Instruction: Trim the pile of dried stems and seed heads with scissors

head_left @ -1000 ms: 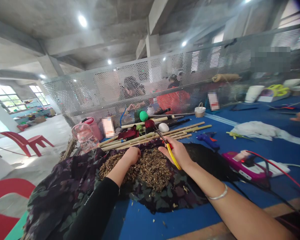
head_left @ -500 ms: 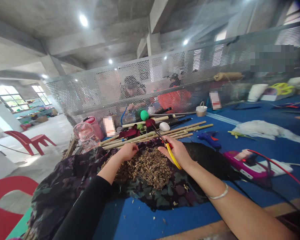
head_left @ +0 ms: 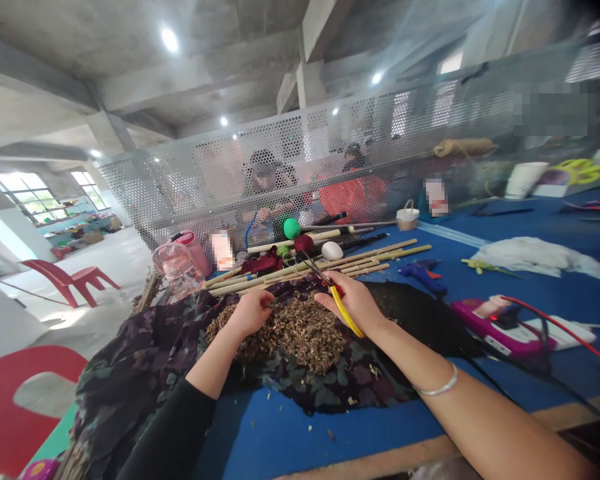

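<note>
My right hand (head_left: 355, 303) is closed around a pair of yellow-handled scissors (head_left: 347, 312), whose blades point up and to the left. At the left edge of a heap of brown chopped plant bits (head_left: 310, 337), my left hand (head_left: 250, 312) has its fingers curled together; whatever they pinch is too small to make out. The heap lies on a dark camouflage-patterned cloth (head_left: 325, 395) spread over the blue table (head_left: 260, 433). Just beyond the hands lie several bamboo sticks (head_left: 290, 272).
Behind the sticks are a green ball (head_left: 292, 229), a dark red ball (head_left: 303, 244) and a white egg-shaped piece (head_left: 332, 251). A blue glue gun (head_left: 423, 277) and a magenta power strip (head_left: 495, 327) lie right. Pink bottle (head_left: 195, 253) at left. People sit behind a perforated screen (head_left: 180, 180).
The view has shifted slightly. My left hand has moved a little down, its fingers curled further in. The right hand keeps the scissors in nearly the same place.
</note>
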The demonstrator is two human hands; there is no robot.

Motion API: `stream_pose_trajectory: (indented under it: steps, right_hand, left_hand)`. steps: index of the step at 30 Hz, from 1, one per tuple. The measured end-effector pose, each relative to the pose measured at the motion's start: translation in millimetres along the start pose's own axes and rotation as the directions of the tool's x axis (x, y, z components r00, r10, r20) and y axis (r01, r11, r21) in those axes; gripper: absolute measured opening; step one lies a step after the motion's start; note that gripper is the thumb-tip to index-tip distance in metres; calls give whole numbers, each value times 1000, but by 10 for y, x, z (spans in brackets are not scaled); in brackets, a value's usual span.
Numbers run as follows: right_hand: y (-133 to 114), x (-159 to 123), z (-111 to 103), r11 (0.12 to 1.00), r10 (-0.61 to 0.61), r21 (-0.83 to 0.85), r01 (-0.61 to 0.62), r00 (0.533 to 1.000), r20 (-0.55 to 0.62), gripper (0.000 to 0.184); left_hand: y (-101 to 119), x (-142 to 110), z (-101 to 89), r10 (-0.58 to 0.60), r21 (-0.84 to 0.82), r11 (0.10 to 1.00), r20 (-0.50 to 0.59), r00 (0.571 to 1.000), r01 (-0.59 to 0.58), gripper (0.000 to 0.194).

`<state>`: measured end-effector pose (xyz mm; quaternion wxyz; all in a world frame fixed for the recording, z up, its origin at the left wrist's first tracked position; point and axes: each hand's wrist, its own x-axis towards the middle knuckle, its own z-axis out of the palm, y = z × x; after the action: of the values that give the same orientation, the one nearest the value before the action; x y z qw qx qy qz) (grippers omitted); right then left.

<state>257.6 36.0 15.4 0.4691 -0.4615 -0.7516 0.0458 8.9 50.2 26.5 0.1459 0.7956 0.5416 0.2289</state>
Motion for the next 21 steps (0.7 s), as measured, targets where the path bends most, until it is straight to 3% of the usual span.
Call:
stream_pose_trajectory:
  steps: [3, 5, 7, 11, 18, 21]
  right_hand:
    - [3, -5, 12, 1000, -10, 0, 10, 1000, 10, 38]
    - [11, -5, 16, 1000, -13, 1, 13, 1000, 1, 39]
    - [19, -3, 15, 1000, -13, 1, 13, 1000, -7, 39]
    - [20, 2, 0, 1000, -2, -6, 2, 1000, 4, 40]
    - [-13, 0, 4, 1000, -11, -27, 12, 999, 41, 39]
    - [-20, -5, 10, 999, -8, -33, 10, 999, 51, 39]
  left_hand:
    - [95, -9, 68, 221, 99, 966, 160, 962, -238, 42]
    - [168, 19, 138, 222, 186, 941, 282, 933, -281, 59]
    - [217, 60, 195, 153, 281, 924, 352, 923, -261, 58]
    - [200, 123, 197, 88, 351, 915, 309, 947, -200, 40]
    - [18, 112, -68, 84, 276, 951, 197, 977, -137, 28]
    - [-10, 81, -132, 84, 280, 954, 96, 992, -108, 23]
